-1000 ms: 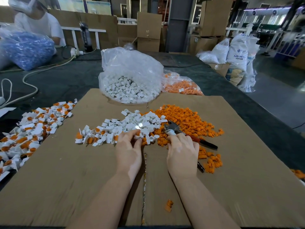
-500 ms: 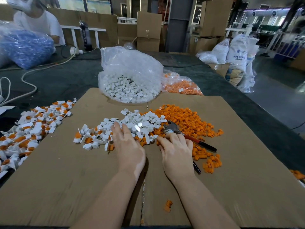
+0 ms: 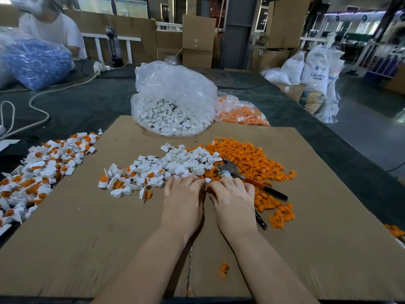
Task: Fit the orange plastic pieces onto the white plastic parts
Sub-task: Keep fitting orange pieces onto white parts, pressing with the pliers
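Note:
A pile of white plastic parts [image 3: 182, 165] lies mid-cardboard, with a heap of orange plastic pieces [image 3: 247, 159] to its right. My left hand [image 3: 184, 205] and my right hand [image 3: 233, 201] meet at the near edge of the white pile, fingers curled down. Between the thumbs a small pale piece [image 3: 206, 187] shows, pinched by both hands; the fingertips hide the rest. Fitted white-and-orange parts [image 3: 122, 183] lie at the pile's left end, and a larger heap of them [image 3: 43, 172] lies at the far left.
Pliers [image 3: 230, 170] with red-black handles rest on the orange heap beside my right hand. Behind stand a clear bag of white parts [image 3: 173, 110] and a bag of orange pieces [image 3: 241, 115]. A stray orange piece [image 3: 223, 268] lies near me. A person [image 3: 50, 29] and a blue bag [image 3: 32, 60] are at the far left.
My left hand moved right from the fitted parts at the pile's left end. Both hands have come together at the centre, thumbs touching.

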Demonstrator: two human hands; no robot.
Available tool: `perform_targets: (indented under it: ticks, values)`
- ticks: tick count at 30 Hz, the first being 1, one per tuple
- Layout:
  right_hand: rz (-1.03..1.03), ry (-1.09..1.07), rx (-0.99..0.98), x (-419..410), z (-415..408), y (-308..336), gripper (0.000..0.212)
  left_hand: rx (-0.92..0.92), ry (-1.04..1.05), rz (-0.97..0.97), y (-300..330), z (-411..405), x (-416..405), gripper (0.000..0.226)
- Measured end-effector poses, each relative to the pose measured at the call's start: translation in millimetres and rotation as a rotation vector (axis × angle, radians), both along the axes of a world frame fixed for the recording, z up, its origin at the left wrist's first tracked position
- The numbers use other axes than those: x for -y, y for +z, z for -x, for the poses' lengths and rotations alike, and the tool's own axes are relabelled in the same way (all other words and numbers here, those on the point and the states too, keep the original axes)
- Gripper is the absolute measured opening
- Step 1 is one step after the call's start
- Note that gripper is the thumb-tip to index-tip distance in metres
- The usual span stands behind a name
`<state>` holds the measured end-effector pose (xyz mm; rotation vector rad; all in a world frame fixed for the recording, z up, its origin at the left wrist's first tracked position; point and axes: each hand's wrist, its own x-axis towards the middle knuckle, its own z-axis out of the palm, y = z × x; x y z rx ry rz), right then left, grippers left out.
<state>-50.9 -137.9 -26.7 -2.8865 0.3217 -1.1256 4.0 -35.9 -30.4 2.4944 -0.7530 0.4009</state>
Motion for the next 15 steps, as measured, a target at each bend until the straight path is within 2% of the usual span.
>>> perform_targets:
  ticks: [15]
  values:
    - [0.000, -0.024, -0.010, -0.8, 0.0, 0.7, 0.024, -0.037, 0.006, 0.088, 0.5, 1.2, -1.9, 0.023]
